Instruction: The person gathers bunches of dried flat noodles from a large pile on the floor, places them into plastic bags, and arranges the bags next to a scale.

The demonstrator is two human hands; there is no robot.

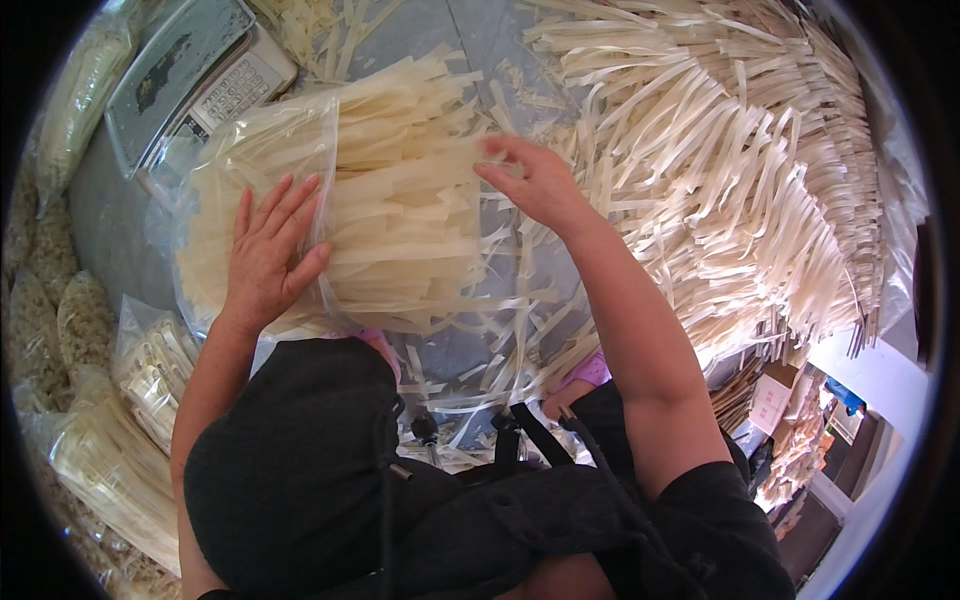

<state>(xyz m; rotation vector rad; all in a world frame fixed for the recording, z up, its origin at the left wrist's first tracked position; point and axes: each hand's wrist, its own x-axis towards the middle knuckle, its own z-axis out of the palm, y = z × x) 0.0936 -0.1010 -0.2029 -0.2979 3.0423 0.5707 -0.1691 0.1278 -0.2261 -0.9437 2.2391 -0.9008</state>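
Note:
A large bundle of flat, pale dried noodle-like strips [409, 202] lies before me, its left part inside a clear plastic bag [259, 142]. The bag's mouth crosses the bundle near its middle. My left hand [277, 247] rests flat on the bagged part, fingers spread, gripping nothing. Just past the right ends of the strips, my right hand [529, 176] is raised with its fingers apart and slightly blurred. I see nothing held in it.
A digital scale [232, 86] with a metal pan stands at the upper left. Filled clear bags [112, 457] line the left side. A big heap of loose strips [705, 172] fills the right. Scraps lie on the grey floor [450, 360]. A cardboard box [772, 397] sits at lower right.

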